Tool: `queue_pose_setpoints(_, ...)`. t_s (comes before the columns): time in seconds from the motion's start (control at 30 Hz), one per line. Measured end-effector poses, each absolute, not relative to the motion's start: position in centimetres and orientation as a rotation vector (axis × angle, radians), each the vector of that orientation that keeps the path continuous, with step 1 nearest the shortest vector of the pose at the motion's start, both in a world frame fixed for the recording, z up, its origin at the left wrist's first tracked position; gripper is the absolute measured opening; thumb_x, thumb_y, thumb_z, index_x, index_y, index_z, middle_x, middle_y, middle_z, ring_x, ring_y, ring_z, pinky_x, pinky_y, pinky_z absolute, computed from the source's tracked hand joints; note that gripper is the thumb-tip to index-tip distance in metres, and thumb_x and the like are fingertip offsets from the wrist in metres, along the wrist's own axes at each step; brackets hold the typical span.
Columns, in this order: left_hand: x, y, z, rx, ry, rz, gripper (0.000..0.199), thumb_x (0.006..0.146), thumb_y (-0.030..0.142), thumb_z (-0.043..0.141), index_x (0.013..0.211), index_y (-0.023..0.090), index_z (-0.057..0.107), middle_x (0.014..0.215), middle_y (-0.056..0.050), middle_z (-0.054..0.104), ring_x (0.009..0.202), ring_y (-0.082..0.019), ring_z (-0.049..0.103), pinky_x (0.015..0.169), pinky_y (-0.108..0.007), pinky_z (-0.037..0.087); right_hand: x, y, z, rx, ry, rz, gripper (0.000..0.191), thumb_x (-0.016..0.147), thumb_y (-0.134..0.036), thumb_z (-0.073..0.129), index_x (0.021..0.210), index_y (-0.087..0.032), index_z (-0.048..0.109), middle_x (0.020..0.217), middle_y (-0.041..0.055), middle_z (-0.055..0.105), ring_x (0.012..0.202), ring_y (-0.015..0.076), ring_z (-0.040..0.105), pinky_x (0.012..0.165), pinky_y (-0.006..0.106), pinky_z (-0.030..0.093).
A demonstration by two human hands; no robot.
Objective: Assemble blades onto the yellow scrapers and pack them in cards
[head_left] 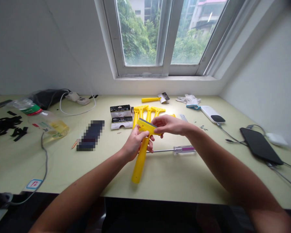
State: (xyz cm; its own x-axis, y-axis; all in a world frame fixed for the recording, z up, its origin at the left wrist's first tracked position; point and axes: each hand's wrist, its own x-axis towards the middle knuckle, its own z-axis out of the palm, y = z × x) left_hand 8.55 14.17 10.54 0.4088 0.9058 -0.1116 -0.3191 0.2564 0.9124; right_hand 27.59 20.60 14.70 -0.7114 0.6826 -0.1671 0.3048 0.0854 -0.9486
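Observation:
A yellow scraper [141, 158] with a dark blade strip along its wide head is held up over the near middle of the table, its handle slanting down toward me. My left hand [134, 142] is closed round the neck, thumb on the head. The fingers of my right hand [166, 125] pinch the right end of the head. Behind and below lies a screwdriver [184, 149] with a clear and purple handle, its shaft pointing at my left hand. Several more yellow scraper bodies [149, 112] lie just beyond my hands, partly hidden by them.
Black and white boxes [121, 122] stand left of the scraper bodies. Another scraper [150, 99] and gloves [189, 99] lie at the back. Leftward are a pixelated dark object [91, 136] and a bottle [54, 127] of yellow liquid. A power bank [212, 114] and black phone [259, 145] with cables lie right.

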Motion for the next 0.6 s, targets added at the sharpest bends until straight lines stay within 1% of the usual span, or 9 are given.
queue_pose_setpoints(0.07, 8.4, 14.2, 10.7, 0.997, 0.799, 0.981, 0.038, 0.083, 0.031, 0.058, 0.111, 0.023, 0.034, 0.090, -0.002, 0.058, 0.057, -0.014, 0.063, 0.056, -0.037, 0.057, 27.5, 20.5, 14.8, -0.998, -2.010, 1.687, 0.026, 0.076, -0.027, 0.070, 0.097, -0.014, 0.061, 0.085, 0.0031, 0.065, 0.072, 0.0116, 0.061, 0.061, 0.023, 0.056)
queue_pose_setpoints(0.13, 8.5, 14.1, 10.9, 1.078, 0.893, 1.067, 0.045, 0.083, 0.032, 0.061, 0.116, 0.026, 0.032, 0.104, -0.005, 0.054, 0.060, -0.014, 0.064, 0.055, -0.037, 0.058, 27.5, 20.4, 15.0, -1.001, -1.970, 1.708, 0.026, 0.075, -0.025, 0.070, 0.097, -0.014, 0.060, 0.087, 0.0038, 0.065, 0.074, 0.0120, 0.061, 0.061, 0.024, 0.057)
queue_pose_setpoints(0.2, 8.6, 13.8, 11.0, 1.207, 1.020, 1.198, 0.057, 0.080, 0.032, 0.065, 0.124, 0.030, 0.029, 0.118, -0.008, 0.048, 0.065, -0.013, 0.064, 0.052, -0.033, 0.058, 27.5, 20.4, 15.0, -1.002, -1.936, 1.714, 0.025, 0.075, -0.023, 0.069, 0.096, -0.014, 0.060, 0.088, 0.0042, 0.065, 0.075, 0.0126, 0.062, 0.062, 0.024, 0.057)
queue_pose_setpoints(0.27, 8.8, 13.3, 11.1, 1.390, 1.147, 1.304, 0.063, 0.078, 0.029, 0.069, 0.129, 0.033, 0.033, 0.129, -0.011, 0.043, 0.077, -0.015, 0.063, 0.053, -0.028, 0.057, 27.4, 20.4, 15.0, -0.999, -1.909, 1.712, 0.025, 0.074, -0.022, 0.069, 0.095, -0.014, 0.059, 0.086, 0.0040, 0.066, 0.074, 0.0130, 0.063, 0.062, 0.025, 0.058)
queue_pose_setpoints(0.33, 8.9, 12.9, 11.1, 1.620, 1.235, 1.352, 0.056, 0.077, 0.026, 0.070, 0.127, 0.033, 0.045, 0.138, -0.010, 0.037, 0.094, -0.020, 0.061, 0.061, -0.028, 0.058, 27.4, 20.3, 15.0, -0.992, -1.892, 1.711, 0.025, 0.073, -0.021, 0.069, 0.095, -0.015, 0.059, 0.084, 0.0035, 0.066, 0.073, 0.0131, 0.063, 0.062, 0.025, 0.058)
queue_pose_setpoints(0.4, 8.8, 12.7, 11.1, 1.853, 1.276, 1.352, 0.041, 0.079, 0.024, 0.067, 0.118, 0.030, 0.056, 0.146, -0.009, 0.031, 0.109, -0.025, 0.056, 0.073, -0.033, 0.059, 27.3, 20.2, 15.0, -0.987, -1.887, 1.702, 0.024, 0.073, -0.021, 0.070, 0.094, -0.015, 0.059, 0.083, 0.0032, 0.065, 0.073, 0.0132, 0.063, 0.062, 0.026, 0.058)
queue_pose_setpoints(0.47, 8.7, 12.8, 11.0, 2.023, 1.273, 1.325, 0.032, 0.082, 0.022, 0.063, 0.113, 0.028, 0.062, 0.151, -0.007, 0.027, 0.111, -0.027, 0.056, 0.084, -0.042, 0.057, 27.2, 20.1, 15.0, -0.987, -1.888, 1.691, 0.024, 0.073, -0.022, 0.070, 0.093, -0.015, 0.059, 0.082, 0.0030, 0.065, 0.073, 0.0136, 0.063, 0.062, 0.027, 0.058)
queue_pose_setpoints(0.53, 8.5, 13.0, 10.9, 2.124, 1.242, 1.278, 0.029, 0.084, 0.020, 0.059, 0.112, 0.027, 0.065, 0.150, -0.007, 0.033, 0.109, -0.028, 0.058, 0.092, -0.047, 0.052, 27.1, 20.0, 15.1, -0.988, -1.889, 1.678, 0.023, 0.073, -0.023, 0.070, 0.093, -0.015, 0.059, 0.082, 0.0030, 0.065, 0.075, 0.0142, 0.063, 0.063, 0.028, 0.059)
queue_pose_setpoints(0.6, 8.3, 13.3, 10.8, 2.192, 1.190, 1.235, 0.029, 0.087, 0.018, 0.053, 0.112, 0.027, 0.066, 0.141, -0.007, 0.047, 0.113, -0.028, 0.058, 0.099, -0.048, 0.047, 27.1, 20.0, 15.1, -0.990, -1.891, 1.661, 0.024, 0.073, -0.024, 0.071, 0.092, -0.014, 0.060, 0.085, 0.0039, 0.064, 0.078, 0.0151, 0.063, 0.064, 0.028, 0.059)
